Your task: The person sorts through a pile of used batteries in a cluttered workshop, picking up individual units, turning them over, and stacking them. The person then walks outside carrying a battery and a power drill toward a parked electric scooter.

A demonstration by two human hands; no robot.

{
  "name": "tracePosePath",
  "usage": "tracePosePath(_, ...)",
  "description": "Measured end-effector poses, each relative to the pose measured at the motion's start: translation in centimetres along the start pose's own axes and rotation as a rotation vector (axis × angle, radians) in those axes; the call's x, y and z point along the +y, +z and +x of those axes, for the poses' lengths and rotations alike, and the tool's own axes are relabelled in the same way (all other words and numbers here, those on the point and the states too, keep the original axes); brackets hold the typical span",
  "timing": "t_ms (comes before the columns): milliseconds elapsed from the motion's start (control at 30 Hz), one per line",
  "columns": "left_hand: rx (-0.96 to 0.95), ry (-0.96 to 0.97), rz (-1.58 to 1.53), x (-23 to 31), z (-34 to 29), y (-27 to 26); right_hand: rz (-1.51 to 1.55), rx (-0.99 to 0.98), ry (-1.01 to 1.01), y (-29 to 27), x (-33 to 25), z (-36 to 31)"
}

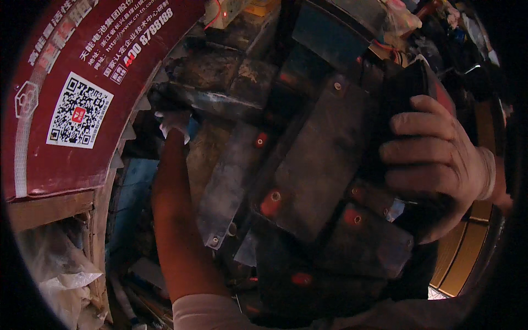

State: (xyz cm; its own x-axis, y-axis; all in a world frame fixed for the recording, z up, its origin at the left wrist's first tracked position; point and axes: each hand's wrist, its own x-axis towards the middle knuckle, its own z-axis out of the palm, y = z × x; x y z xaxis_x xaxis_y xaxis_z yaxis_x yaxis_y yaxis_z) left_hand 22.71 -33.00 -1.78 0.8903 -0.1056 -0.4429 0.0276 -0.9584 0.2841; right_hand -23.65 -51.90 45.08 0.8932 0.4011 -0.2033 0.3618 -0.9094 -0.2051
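Dark, dusty battery blocks (322, 165) with red terminal caps fill the middle of the head view, stacked close together and tilted, their grey tops facing the camera. At the right, the gloved right hand (440, 165) grips the upper right edge of the nearest block; its fingers (415, 125) are curled tightly over the dark casing. The left hand (175, 129) reaches forward at the left, forearm bare below a torn glove cuff, and its tip lies against a grimy metal strip beside the blocks; whether its fingers are spread or closed cannot be told, as they are hidden. A red cardboard box (82, 93) with a white square code label stands at the far left, just beside that arm.
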Motion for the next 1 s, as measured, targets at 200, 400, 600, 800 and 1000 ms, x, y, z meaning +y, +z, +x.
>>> tracePosePath(200, 0.139, 0.392, 0.345, -3.2, -1.2, 4.3, -0.018, 0.016, -0.026, -0.1, 0.2, 0.0)
tracePosePath(400, -0.086, 0.179, 0.100, -4.8, -10.1, 2.5, -0.024, -0.016, -0.024, -0.3, 0.3, -0.3)
tracePosePath(600, -0.020, 0.265, -0.036, -4.7, -13.6, 0.8, -0.114, -0.118, -0.019, -1.3, 0.1, -0.1)
tracePosePath(800, -0.106, 0.383, 0.204, -6.5, -13.5, -0.4, -0.124, -0.094, -0.058, -1.0, 1.0, -0.5)
tracePosePath(1000, -0.199, 0.662, 0.445, -13.3, -17.4, -2.4, -0.227, -0.132, -0.009, -0.5, 1.1, -1.4)
